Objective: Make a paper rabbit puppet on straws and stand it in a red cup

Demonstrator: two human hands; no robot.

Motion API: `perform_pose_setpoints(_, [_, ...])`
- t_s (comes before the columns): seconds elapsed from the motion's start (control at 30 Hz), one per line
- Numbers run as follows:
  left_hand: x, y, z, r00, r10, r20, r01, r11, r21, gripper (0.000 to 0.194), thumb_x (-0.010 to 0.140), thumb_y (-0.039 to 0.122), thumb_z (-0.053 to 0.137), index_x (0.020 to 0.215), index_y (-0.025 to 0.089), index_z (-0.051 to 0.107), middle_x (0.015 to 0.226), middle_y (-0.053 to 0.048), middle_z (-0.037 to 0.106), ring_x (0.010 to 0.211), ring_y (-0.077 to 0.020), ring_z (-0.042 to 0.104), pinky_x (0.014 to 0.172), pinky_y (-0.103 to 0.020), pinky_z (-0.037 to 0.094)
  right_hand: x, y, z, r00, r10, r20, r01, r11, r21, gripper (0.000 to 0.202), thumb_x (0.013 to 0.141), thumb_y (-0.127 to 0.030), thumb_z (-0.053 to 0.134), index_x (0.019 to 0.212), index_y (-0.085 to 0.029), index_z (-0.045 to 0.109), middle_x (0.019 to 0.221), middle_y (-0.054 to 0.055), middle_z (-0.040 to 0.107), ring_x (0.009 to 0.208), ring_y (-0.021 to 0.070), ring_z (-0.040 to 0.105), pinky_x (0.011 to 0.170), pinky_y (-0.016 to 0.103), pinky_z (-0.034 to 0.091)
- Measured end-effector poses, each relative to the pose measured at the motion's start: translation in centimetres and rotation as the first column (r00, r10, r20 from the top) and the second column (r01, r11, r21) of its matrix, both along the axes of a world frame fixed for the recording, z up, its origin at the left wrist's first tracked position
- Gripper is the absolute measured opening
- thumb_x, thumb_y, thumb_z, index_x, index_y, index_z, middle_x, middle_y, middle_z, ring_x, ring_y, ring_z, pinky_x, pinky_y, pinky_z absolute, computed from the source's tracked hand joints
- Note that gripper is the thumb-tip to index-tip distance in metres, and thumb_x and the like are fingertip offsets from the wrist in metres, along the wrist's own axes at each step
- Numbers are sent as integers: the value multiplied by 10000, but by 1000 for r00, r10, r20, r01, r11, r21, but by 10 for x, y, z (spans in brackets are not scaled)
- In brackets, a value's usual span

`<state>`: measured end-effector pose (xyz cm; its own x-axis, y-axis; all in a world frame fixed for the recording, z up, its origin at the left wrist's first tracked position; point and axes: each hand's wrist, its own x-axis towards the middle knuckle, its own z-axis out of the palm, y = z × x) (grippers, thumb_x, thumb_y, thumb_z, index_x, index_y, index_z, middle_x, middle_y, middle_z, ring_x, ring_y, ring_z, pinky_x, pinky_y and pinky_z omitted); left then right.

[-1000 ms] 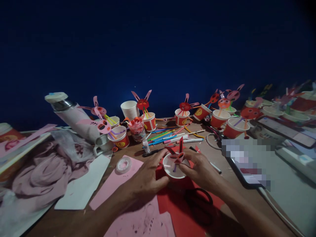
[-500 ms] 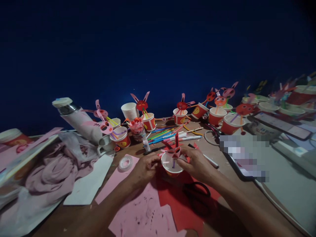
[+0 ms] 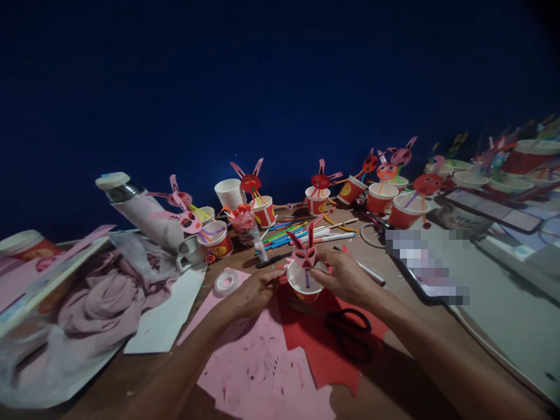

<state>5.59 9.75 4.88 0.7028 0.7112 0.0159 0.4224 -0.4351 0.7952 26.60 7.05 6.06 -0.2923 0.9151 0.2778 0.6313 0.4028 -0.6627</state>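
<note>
A white-and-red paper cup (image 3: pixel 305 287) is at the centre, with a pink paper face (image 3: pixel 303 256) with long dark-marked ears above its rim. A purple strip shows inside the cup. My right hand (image 3: pixel 343 277) pinches the face and strip at the cup's right side. At the cup's left, my left hand (image 3: pixel 258 290) has its fingers closed near the rim; what they hold is too small to tell. Under the cup lie red paper (image 3: pixel 324 350) and pink paper (image 3: pixel 262 373). Black-handled scissors (image 3: pixel 350 332) rest on the red paper.
Decorated cups (image 3: pixel 262 211) line the back beside stacked cups (image 3: pixel 229 192). Coloured pens (image 3: pixel 284 236) lie in front of them. A tape roll (image 3: pixel 226 282), thermos (image 3: pixel 144 216), mug (image 3: pixel 191 252) and cloth (image 3: pixel 109 297) are left. A phone (image 3: pixel 420 268) and its cable lie right.
The view has shifted slightly, and the table's objects appear moved with it. The cup and paper face stay between my hands, with the face turned a little more toward the camera.
</note>
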Motion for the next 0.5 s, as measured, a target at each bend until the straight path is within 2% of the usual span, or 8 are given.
perform_pose_setpoints(0.17, [3,-2,-2,997,65,-47,-64,998,20,644,636,0,337,1220,219,501,1253,-13,531,1164,-191,464,1006,-377,329,0,2,-1,1000,-13,-9,12,1000,-10,165,764,-181,500,890,-195,606,843,31,641,773,176,578,680,270,402])
perform_pose_setpoints(0.3, [5,-2,-2,995,50,-89,-44,997,70,675,587,0,352,1213,199,508,1255,-30,529,1164,-214,461,1007,-373,323,-1,2,-1,1000,-11,-22,11,1000,-9,156,765,-180,502,871,-195,615,820,22,635,737,161,566,651,253,385])
perform_pose_setpoints(0.5, [6,-1,7,994,55,-90,-45,993,108,618,591,27,395,1169,190,539,1226,-50,545,1101,-221,502,961,-341,374,-1,2,-2,1000,-25,-15,25,1000,-9,120,753,-179,510,826,-177,605,766,18,609,683,144,532,615,235,360])
